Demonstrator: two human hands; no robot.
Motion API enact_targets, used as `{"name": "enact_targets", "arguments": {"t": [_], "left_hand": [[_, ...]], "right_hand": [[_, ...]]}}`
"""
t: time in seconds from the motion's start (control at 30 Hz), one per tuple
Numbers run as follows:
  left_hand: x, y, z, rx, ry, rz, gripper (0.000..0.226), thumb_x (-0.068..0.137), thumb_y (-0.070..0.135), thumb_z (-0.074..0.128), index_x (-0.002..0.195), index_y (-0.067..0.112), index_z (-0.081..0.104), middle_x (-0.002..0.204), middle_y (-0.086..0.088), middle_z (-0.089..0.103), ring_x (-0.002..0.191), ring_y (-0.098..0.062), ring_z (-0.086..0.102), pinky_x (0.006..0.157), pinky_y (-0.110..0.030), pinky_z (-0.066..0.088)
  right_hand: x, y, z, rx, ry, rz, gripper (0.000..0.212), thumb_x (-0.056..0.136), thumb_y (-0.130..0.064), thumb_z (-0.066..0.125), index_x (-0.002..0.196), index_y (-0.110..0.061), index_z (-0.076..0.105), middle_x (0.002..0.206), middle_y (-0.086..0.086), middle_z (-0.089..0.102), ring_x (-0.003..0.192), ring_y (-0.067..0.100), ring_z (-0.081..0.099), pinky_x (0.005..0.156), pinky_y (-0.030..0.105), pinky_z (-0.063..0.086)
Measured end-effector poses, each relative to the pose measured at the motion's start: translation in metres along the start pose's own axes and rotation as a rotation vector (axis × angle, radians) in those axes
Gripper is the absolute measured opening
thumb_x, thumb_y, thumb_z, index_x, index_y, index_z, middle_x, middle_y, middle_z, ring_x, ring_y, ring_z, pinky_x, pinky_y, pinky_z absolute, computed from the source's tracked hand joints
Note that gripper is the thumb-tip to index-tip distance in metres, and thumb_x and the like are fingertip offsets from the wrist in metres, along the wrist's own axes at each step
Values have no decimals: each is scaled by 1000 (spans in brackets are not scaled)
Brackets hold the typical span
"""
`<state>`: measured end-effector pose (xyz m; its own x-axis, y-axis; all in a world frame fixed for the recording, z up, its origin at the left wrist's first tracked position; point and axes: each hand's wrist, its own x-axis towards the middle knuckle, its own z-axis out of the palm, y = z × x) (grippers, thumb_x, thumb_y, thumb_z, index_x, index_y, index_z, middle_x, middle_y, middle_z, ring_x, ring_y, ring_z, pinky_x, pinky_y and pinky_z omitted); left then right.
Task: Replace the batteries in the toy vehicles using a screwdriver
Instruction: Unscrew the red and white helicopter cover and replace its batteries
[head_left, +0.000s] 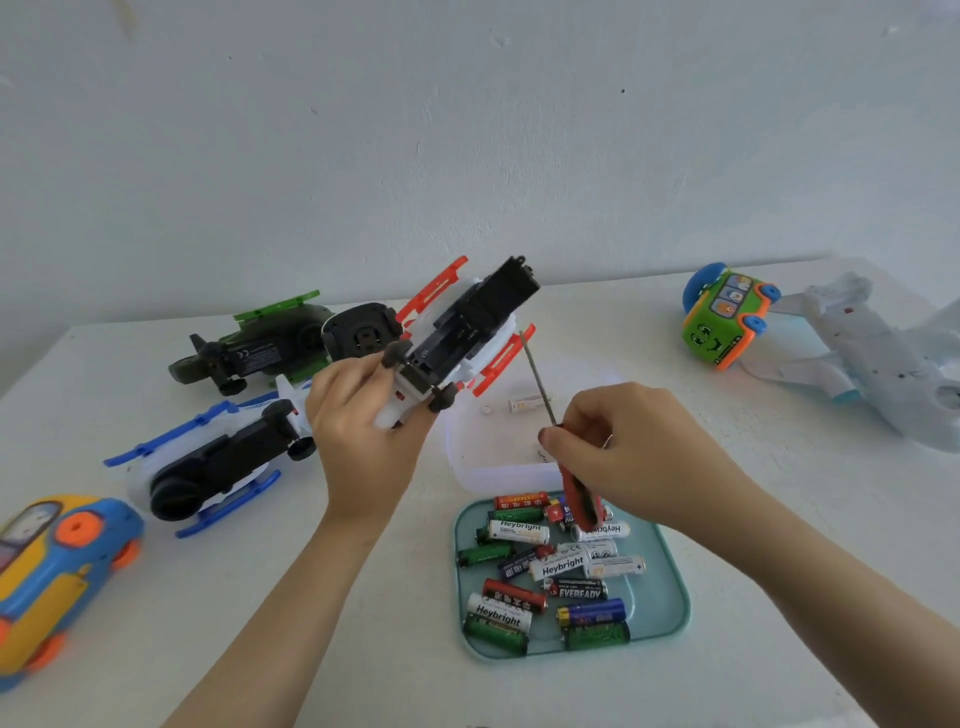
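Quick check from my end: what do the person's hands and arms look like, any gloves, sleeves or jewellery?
Both hands are bare, with no gloves. The forearms are uncovered right to the bottom edge of the view, so no sleeves show. The right hand seems to carry a thin ring on one finger, glinting near the knuckle. The left hand shows no ring, watch or band. Nails look short and unpainted.

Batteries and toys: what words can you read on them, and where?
"Heybright": white batteries in the teal tray.
"EVEREADY": black battery, same tray.
"CE": underside of the green helicopter.
Red batteries: characters too blurred to read.
Blue battery: print too small.
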<state>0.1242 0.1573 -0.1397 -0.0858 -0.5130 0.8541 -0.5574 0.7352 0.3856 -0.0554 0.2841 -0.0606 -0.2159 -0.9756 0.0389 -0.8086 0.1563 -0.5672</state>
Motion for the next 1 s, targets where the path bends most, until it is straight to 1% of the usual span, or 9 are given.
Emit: {"name": "enact_targets", "arguments": {"t": [0.1,0.17,0.23,0.3,0.4,0.5,0.67,0.87,1.0], "left_hand": [[-9,5,-13,-23,20,-99,40,79,34,74,99,0,72,93,-11,69,96,-21,54,84,-37,45],[-16,11,-21,-22,40,-138,38,78,31,75,100,0,72,94,-9,67,97,-16,51,88,-28,41],[-24,18,-30,-21,54,-178,36,78,29,74,100,0,71,95,-8,66,97,-20,50,91,-15,36],[-33,24,-38,-24,67,-221,37,78,29,73,102,1,70,97,-6,64,97,-22,49,91,-10,33],[-47,31,-52,-20,70,-289,37,79,29,74,101,1,70,97,-7,65,97,-19,48,89,-13,36],[-62,42,-64,-15,61,-356,38,79,29,73,100,-2,71,98,-8,67,100,-21,52,90,-15,36],[-82,65,-84,-31,109,-493,35,78,35,69,95,4,72,92,1,64,99,4,45,87,-9,34],[-110,79,-97,-25,95,-653,34,75,28,76,100,6,72,99,-14,67,103,-25,50,81,-2,35],[-118,84,-101,30,65,-606,28,73,10,81,99,3,73,92,0,65,99,-20,51,81,-9,38]], "right_hand": [[-10,13,4,-81,-32,41,39,86,-43,58,68,-8,63,62,8,67,54,19,58,51,27,44],[-18,22,6,-154,-36,87,44,86,-40,56,62,-4,53,58,12,62,52,23,56,49,28,42],[-28,30,6,-237,-26,148,44,86,-38,55,55,-11,40,50,5,47,48,20,44,45,26,32],[-38,40,6,-294,-31,202,42,85,-36,54,55,-13,37,51,1,44,49,19,42,44,24,30],[-51,53,6,-352,-70,276,36,86,-33,50,58,-13,42,56,-1,53,52,17,51,49,23,39],[-59,60,9,-410,-119,307,36,90,-34,48,60,-15,40,56,-3,47,48,11,42,45,22,31],[-64,71,24,-338,-189,253,41,95,-41,45,63,-16,43,59,-3,46,50,11,42,45,22,30],[-76,66,24,-324,-75,172,26,98,-34,42,77,-17,43,70,-4,49,57,8,44,47,22,30],[-81,59,22,-295,-66,-1,8,94,-24,49,100,-18,49,91,-4,49,73,14,51,61,25,43]]}}
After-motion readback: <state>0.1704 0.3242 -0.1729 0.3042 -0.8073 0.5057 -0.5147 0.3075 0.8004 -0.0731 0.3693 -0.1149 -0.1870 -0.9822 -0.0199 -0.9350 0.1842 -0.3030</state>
